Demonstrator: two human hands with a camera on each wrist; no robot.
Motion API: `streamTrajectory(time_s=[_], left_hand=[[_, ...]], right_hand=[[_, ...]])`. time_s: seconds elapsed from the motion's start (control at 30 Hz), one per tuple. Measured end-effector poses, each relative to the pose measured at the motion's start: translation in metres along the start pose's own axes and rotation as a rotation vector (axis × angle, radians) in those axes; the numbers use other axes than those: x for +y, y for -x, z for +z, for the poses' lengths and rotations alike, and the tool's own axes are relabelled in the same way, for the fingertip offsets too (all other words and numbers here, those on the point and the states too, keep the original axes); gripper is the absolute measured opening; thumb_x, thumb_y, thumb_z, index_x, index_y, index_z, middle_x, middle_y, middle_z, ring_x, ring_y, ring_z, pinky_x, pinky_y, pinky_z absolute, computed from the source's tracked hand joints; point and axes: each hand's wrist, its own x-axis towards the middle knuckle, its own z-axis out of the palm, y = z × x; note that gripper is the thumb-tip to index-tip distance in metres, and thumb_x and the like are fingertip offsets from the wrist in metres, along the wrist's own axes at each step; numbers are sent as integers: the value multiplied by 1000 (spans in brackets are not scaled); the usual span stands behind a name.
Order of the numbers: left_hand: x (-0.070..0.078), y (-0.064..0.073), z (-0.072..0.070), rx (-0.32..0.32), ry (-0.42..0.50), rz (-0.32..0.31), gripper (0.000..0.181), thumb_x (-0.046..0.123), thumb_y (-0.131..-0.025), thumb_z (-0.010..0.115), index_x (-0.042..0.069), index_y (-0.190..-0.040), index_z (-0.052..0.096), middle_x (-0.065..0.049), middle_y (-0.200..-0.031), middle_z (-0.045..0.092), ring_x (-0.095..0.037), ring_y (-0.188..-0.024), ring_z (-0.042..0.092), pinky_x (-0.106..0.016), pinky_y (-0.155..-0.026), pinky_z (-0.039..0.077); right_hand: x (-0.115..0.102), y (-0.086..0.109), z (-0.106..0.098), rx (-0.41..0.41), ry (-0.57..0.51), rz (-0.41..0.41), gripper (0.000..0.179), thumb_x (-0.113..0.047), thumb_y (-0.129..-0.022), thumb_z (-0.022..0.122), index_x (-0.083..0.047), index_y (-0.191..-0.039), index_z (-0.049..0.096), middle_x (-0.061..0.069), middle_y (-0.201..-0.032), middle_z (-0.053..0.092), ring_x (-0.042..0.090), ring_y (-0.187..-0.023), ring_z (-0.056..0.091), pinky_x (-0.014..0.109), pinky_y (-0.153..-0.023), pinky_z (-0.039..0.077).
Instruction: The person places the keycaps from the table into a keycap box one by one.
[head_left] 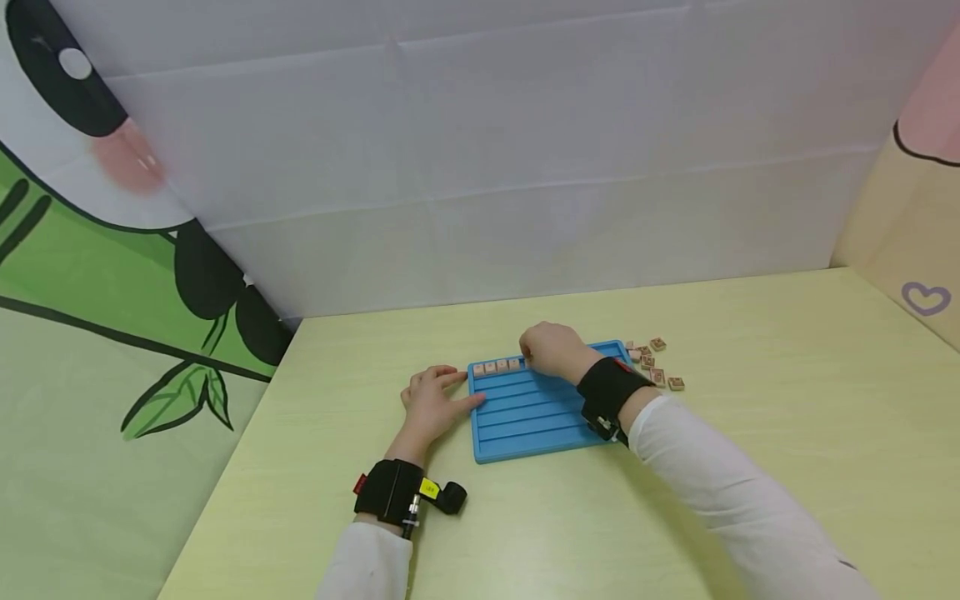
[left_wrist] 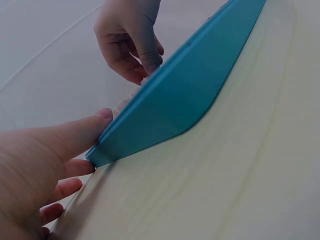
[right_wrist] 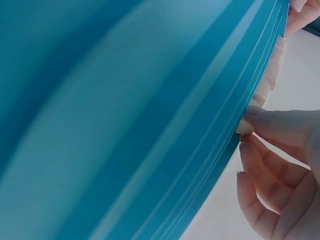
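Note:
A ridged blue tray [head_left: 540,417] lies on the table, with several small wooden tiles [head_left: 501,366] lined up along its far row from the left end. At the tray's left edge, my left hand [head_left: 433,402] has its thumb against the rim and its other fingers spread beside the corner. My right hand [head_left: 555,350] is over the far row, just right of the lined-up tiles. In the right wrist view its thumb and forefinger pinch a wooden tile [right_wrist: 244,127] at the tray's edge. The tile's marked face is hidden there.
Several loose wooden tiles [head_left: 657,377] with dark markings lie on the pale yellow table [head_left: 765,417], right of the tray. A white cloth wall [head_left: 555,208] rises behind the table. Printed cloth panels [head_left: 150,325] stand at both sides.

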Motion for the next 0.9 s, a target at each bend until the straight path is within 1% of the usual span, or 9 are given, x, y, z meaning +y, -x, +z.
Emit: streamTrajectory(time_s=[0.3,0.73,0.9], left_hand=[[-1,-1,2,4,5,4,58,43,-80,74,8,-125,63,-11,-133,50,-37,-126,33,-54,-98,18],[-2,-1,2,8,27,-13,58,41,-79,75,7,-125,62,-12,-134,49,-36,-128,31,-53,-100,17],[-2,-1,2,8,29,-7,58,41,-79,74,7,-125,63,-12,-134,49,-37,-128,31,-54,-100,17]], right_hand=[[-3,-1,1,5,4,0,9,-7,-88,61,-8,-87,70,8,-89,69,20,-73,57,34,-69,49],[-5,-4,2,8,13,-1,9,-7,-88,61,-8,-83,69,7,-87,68,19,-71,54,34,-68,48],[-5,-4,2,6,13,3,8,-7,-88,62,-8,-85,69,7,-88,68,19,-72,55,34,-68,48]])
